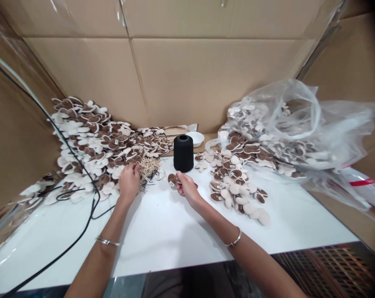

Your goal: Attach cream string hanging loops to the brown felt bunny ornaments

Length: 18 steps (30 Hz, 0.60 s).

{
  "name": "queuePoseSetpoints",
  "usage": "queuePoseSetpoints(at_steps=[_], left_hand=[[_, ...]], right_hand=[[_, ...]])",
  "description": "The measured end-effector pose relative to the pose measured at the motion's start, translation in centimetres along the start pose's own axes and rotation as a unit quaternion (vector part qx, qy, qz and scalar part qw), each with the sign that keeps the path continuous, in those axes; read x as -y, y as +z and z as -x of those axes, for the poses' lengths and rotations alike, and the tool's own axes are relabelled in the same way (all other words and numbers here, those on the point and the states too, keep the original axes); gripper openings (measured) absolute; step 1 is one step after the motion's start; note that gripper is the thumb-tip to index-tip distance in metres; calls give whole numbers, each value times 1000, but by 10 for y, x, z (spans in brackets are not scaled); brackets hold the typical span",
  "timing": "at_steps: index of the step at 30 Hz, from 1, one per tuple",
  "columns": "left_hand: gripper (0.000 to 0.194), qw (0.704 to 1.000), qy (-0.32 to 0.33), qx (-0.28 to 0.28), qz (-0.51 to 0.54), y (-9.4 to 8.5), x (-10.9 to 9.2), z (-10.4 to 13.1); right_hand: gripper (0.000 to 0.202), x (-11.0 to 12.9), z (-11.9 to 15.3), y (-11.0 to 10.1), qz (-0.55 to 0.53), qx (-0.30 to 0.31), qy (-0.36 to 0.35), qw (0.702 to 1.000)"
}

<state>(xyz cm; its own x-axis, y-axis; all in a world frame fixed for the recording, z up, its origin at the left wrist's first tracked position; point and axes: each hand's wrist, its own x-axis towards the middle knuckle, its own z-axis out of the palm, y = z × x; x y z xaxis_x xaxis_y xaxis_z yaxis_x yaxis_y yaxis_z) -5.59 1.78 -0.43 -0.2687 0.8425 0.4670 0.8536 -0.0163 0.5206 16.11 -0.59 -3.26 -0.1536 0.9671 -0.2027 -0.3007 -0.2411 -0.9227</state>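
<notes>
My left hand [130, 180] is at the left edge of a small heap of thin beige pieces [150, 167], its fingers pinched together; whatever is between them is too small to name. My right hand [186, 187] grips a small brown fabric piece [172, 179] with a white tag, in front of a black thread cone [183, 154]. Something red shows beside the right fingers, mostly hidden by them. A large pile of brown and cream fabric pieces [97, 140] lies to the left, and a smaller group [235, 186] lies to the right.
A clear plastic bag [299, 124] with more pieces stands at the back right. Behind the cone is a white bowl [196, 138]. Black cables [90, 215] cross the left side of the white table [156, 236]. Cardboard walls [206, 78] enclose the back and sides.
</notes>
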Motion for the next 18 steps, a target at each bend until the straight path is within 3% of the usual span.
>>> queuePoseSetpoints(at_steps=[3,5,8,10,13,18], left_hand=[[33,998,13,22,57,-3,-15,8],[37,979,41,112,162,-2,-31,17],[37,911,48,282,297,3,-52,33],[37,878,32,337,338,9,-60,41],[34,872,-3,312,377,15,-64,48],[37,876,-41,249,410,17,-62,49]], right_hand=[[49,0,0,-1,4,15,-2,1000],[47,1,1,-2,20,35,-15,999],[46,2,2,-4,64,59,-58,994],[45,3,2,-6,83,53,-81,992],[45,3,1,-7,75,41,-86,993],[39,6,1,-9,54,80,-85,992]])
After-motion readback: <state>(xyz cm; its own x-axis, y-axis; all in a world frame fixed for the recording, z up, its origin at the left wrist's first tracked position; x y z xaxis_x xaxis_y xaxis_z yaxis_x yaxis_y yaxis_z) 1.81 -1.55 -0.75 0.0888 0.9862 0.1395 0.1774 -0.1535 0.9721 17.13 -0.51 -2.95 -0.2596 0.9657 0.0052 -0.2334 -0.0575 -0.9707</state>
